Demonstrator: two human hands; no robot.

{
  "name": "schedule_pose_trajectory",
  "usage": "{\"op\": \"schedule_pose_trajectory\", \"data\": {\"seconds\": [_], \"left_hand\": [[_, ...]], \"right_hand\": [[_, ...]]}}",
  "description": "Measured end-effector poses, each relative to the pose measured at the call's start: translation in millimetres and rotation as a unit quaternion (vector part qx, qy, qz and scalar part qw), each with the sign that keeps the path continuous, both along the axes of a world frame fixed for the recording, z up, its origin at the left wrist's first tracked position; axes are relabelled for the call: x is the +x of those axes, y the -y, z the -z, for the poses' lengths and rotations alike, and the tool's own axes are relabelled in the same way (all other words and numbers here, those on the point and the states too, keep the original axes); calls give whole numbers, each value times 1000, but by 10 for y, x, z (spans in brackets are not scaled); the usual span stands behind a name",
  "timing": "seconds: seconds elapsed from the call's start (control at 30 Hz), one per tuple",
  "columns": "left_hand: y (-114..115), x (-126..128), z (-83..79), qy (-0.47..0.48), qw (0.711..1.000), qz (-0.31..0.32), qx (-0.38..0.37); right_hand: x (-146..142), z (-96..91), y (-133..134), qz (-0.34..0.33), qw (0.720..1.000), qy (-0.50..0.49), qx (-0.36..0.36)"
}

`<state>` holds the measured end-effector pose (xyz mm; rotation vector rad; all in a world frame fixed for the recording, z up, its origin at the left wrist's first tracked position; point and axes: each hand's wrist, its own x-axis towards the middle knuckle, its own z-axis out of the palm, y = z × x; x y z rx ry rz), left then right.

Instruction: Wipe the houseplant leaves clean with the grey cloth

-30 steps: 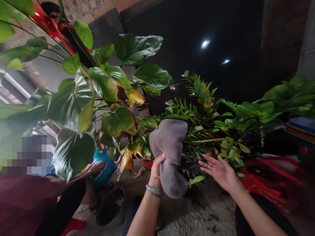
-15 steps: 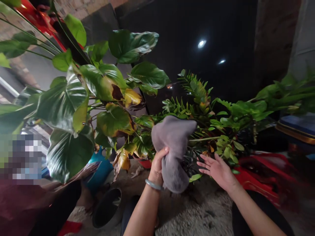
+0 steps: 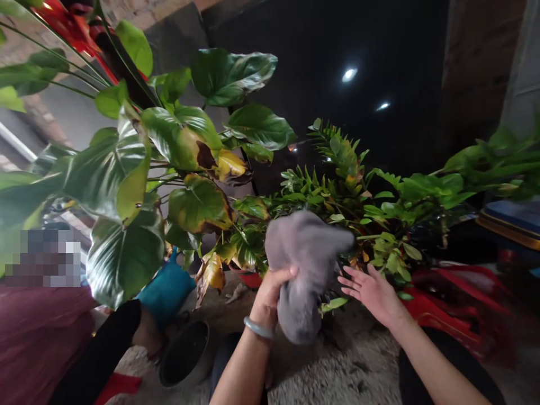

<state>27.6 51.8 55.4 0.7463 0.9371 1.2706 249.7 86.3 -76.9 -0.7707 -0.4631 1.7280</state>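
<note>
My left hand [image 3: 270, 292], with a pale bangle [image 3: 258, 328] at the wrist, is closed around a soft grey cloth [image 3: 301, 247]. The thumb lies on top of it, and one end of the cloth hangs below the grip while the other flares up and to the right, blurred. Just right of the cloth, my right hand [image 3: 371, 293] is held palm up with its fingers spread and nothing in it. Behind both hands grow leafy green plants [image 3: 314, 188], and a browned, drooping leaf [image 3: 210, 273] hangs left of the cloth.
A large-leaved plant [image 3: 122, 256] fills the left side. Below it are a dark bucket [image 3: 185, 354] and a teal object [image 3: 166, 292]. Another person in a maroon top [image 3: 42, 337] is at the far left. Red plastic [image 3: 447, 304] lies at right, before a dark glossy panel [image 3: 304, 62].
The cloth has dropped a little and its top end has swung to the right in my left hand. My right hand stays almost in place. The person at left has shifted slightly.
</note>
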Motion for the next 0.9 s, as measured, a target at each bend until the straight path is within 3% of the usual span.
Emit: {"op": "schedule_pose_trajectory", "data": {"seconds": [0.07, 0.13, 0.27, 0.33, 0.37, 0.43, 0.57, 0.63, 0.73, 0.83, 0.9], "left_hand": [[-147, 59, -86, 22, 998, -61, 13], [-184, 141, 33, 12, 997, -74, 10], [88, 224, 574, -32, 996, 36, -69], [263, 194, 695, -26, 990, 101, -97], [317, 169, 671, -20, 988, 119, -97], [322, 121, 469, -10, 990, 120, -73], [-15, 128, -82, 4, 1000, 5, 5], [-179, 201, -152, 10, 998, -50, 27], [-177, 327, 120, -18, 999, -29, 1], [80, 353, 542, -64, 994, 69, -64], [245, 293, 655, -85, 986, 120, -78]], "right_hand": [[-28, 7, 1, 6, 1000, -6, 3], [-36, 15, 0, 7, 1000, -19, 4], [2, 25, 2, -4, 999, -12, -36], [27, 14, 10, -17, 998, 1, -54], [35, 3, 15, -20, 998, 4, -58], [40, -28, 23, -11, 998, 8, -55], [2, -80, 25, 14, 999, 13, -44], [-24, -84, 25, 20, 999, 5, -32], [-37, -67, 27, 16, 1000, -5, -20], [-5, -46, 30, -1, 999, 17, -36], [22, -38, 29, -14, 999, 27, -44]]}}
